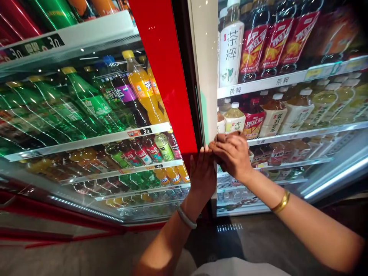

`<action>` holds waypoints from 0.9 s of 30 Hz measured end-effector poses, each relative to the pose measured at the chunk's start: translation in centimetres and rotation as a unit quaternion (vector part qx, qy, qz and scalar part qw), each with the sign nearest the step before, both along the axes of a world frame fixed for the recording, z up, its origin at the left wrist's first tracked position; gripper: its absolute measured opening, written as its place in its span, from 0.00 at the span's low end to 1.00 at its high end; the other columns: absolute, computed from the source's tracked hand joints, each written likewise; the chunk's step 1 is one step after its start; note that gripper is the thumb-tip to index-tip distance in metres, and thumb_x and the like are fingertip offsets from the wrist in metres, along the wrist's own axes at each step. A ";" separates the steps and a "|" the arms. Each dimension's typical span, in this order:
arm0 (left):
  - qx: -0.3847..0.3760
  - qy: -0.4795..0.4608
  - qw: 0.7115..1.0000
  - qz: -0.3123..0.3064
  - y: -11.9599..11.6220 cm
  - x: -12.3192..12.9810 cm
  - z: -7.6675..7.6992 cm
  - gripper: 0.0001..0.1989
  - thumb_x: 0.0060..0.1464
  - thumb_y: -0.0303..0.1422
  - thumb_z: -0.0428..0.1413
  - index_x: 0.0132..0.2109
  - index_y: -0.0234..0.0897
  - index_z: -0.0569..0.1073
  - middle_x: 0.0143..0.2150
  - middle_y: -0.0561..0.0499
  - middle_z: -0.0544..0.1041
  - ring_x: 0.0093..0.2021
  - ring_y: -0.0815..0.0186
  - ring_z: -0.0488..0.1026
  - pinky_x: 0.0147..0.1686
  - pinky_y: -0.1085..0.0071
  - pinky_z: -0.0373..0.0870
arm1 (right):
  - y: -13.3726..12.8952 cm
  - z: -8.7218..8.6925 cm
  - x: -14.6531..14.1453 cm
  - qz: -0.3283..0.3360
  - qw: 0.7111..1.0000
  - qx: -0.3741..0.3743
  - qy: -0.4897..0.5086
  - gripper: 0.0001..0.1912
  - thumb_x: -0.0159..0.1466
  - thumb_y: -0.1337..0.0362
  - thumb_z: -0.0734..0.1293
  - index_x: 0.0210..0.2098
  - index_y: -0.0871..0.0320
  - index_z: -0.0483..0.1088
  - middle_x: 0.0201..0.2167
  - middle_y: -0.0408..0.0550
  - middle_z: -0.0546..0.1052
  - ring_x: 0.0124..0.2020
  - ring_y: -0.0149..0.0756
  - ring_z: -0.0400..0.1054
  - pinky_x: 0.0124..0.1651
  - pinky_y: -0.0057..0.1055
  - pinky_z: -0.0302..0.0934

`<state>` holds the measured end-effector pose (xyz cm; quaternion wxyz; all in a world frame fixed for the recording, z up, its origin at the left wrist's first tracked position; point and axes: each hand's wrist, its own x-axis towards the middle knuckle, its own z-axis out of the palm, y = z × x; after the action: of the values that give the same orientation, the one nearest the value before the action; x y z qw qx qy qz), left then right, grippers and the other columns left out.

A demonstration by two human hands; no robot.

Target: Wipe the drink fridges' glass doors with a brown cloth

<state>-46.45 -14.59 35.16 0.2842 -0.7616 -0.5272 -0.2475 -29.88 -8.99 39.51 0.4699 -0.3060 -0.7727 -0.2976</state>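
My left hand (pixel 203 170) reaches up to the narrow seam between the red cooler frame (pixel 165 76) and the cream cooler frame (pixel 204 69). Its fingers are stretched out, with their tips against the frames, and a grey band circles the wrist. Right beside it, my right hand (pixel 233 153) is at the edge of the cream frame, in front of the drink shelves. The fingers there are bent and pressed together; whatever they hold, if anything, is hidden. A gold bracelet (pixel 281 202) sits on my right wrist.
Left, the red cooler holds green soda bottles (pixel 96 105), orange soda bottles (pixel 143 90) and small juice bottles on price-tagged shelves. Right, the other cooler has a white tea bottle (pixel 230 53), red-labelled tea bottles (pixel 254 48) and more drinks. Grey floor (pixel 112 253) lies below.
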 end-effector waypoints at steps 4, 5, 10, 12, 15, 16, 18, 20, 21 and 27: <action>-0.025 -0.006 1.000 0.018 -0.4 -0.2 -1.6 0.28 0.68 0.28 0.47 0.73 0.27 0.61 0.76 0.33 0.59 0.78 0.50 0.55 0.76 0.40 0.48 | -0.7 -3.9 0.0 0.036 0.999 -0.002 -0.009 0.13 0.64 0.68 0.72 0.44 0.43 0.78 0.46 0.40 0.81 0.53 0.39 0.69 0.62 0.44 0.60; -0.021 -0.014 0.999 0.021 -0.1 -0.3 -0.9 0.29 0.68 0.28 0.46 0.74 0.26 0.59 0.76 0.32 0.57 0.78 0.50 0.52 0.76 0.39 0.45 | -0.5 -3.4 -0.2 0.040 0.999 -0.004 -0.008 0.13 0.64 0.68 0.72 0.45 0.43 0.78 0.47 0.40 0.81 0.55 0.39 0.68 0.64 0.45 0.59; -0.001 -0.054 0.998 0.040 1.3 -0.3 3.0 0.33 0.70 0.28 0.44 0.77 0.26 0.49 0.79 0.33 0.47 0.81 0.50 0.40 0.76 0.36 0.37 | 1.2 -0.7 -1.1 0.007 0.999 -0.020 0.024 0.18 0.65 0.66 0.71 0.51 0.39 0.77 0.51 0.41 0.80 0.60 0.43 0.67 0.69 0.50 0.56; -0.009 -0.046 0.998 0.046 0.9 0.0 1.7 0.32 0.69 0.28 0.45 0.77 0.27 0.50 0.79 0.33 0.48 0.80 0.50 0.42 0.76 0.37 0.40 | 1.1 -2.4 -1.1 0.014 0.999 -0.017 0.025 0.16 0.64 0.66 0.72 0.49 0.40 0.78 0.50 0.41 0.80 0.58 0.44 0.68 0.68 0.52 0.59; -0.049 -0.009 0.997 0.053 -0.5 0.6 -2.9 0.30 0.68 0.28 0.47 0.74 0.26 0.58 0.77 0.34 0.57 0.79 0.49 0.50 0.76 0.40 0.50 | 0.1 -6.6 -0.4 0.055 0.998 0.005 0.011 0.11 0.63 0.67 0.73 0.42 0.44 0.79 0.45 0.43 0.81 0.52 0.41 0.71 0.62 0.49 0.66; -0.061 -0.001 0.997 0.056 -0.8 0.8 -4.4 0.30 0.67 0.27 0.48 0.73 0.26 0.60 0.76 0.33 0.58 0.78 0.49 0.53 0.75 0.41 0.54 | -0.2 -7.7 -0.1 0.064 0.998 0.008 0.007 0.10 0.63 0.68 0.72 0.41 0.45 0.80 0.43 0.43 0.81 0.50 0.40 0.72 0.60 0.46 0.68; -0.069 -0.003 0.995 0.068 -1.1 1.1 -6.1 0.29 0.67 0.27 0.49 0.72 0.23 0.62 0.75 0.31 0.60 0.77 0.48 0.56 0.74 0.43 0.59 | -0.5 -8.5 0.3 0.073 0.997 0.010 0.002 0.10 0.64 0.69 0.71 0.39 0.46 0.80 0.40 0.42 0.81 0.48 0.37 0.72 0.58 0.43 0.69; -0.055 -0.017 0.996 0.074 -0.7 1.3 -5.4 0.28 0.67 0.28 0.48 0.71 0.20 0.62 0.75 0.28 0.59 0.77 0.46 0.55 0.73 0.44 0.61 | -0.4 -7.2 0.3 0.077 0.997 0.010 -0.004 0.10 0.64 0.69 0.71 0.40 0.46 0.80 0.43 0.41 0.81 0.51 0.37 0.72 0.59 0.42 0.67; -0.040 -0.026 0.996 0.071 -0.4 1.3 -4.1 0.29 0.68 0.28 0.48 0.72 0.19 0.61 0.75 0.26 0.58 0.77 0.45 0.53 0.73 0.43 0.60 | -0.3 -5.8 0.1 0.076 0.997 0.007 -0.004 0.10 0.65 0.69 0.71 0.41 0.46 0.80 0.46 0.41 0.82 0.53 0.37 0.71 0.61 0.43 0.65; 0.038 -0.087 0.995 0.018 1.5 0.9 5.4 0.30 0.70 0.26 0.44 0.74 0.16 0.51 0.78 0.25 0.48 0.80 0.49 0.33 0.77 0.44 0.49 | 0.2 2.2 -2.1 -0.004 0.997 -0.041 0.065 0.14 0.69 0.63 0.68 0.53 0.43 0.77 0.54 0.41 0.80 0.61 0.40 0.67 0.68 0.46 0.56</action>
<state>-45.53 -13.07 40.60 0.2702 -0.7163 -0.5537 -0.3276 -31.98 -8.82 41.75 0.5050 -0.3466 -0.7510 -0.2466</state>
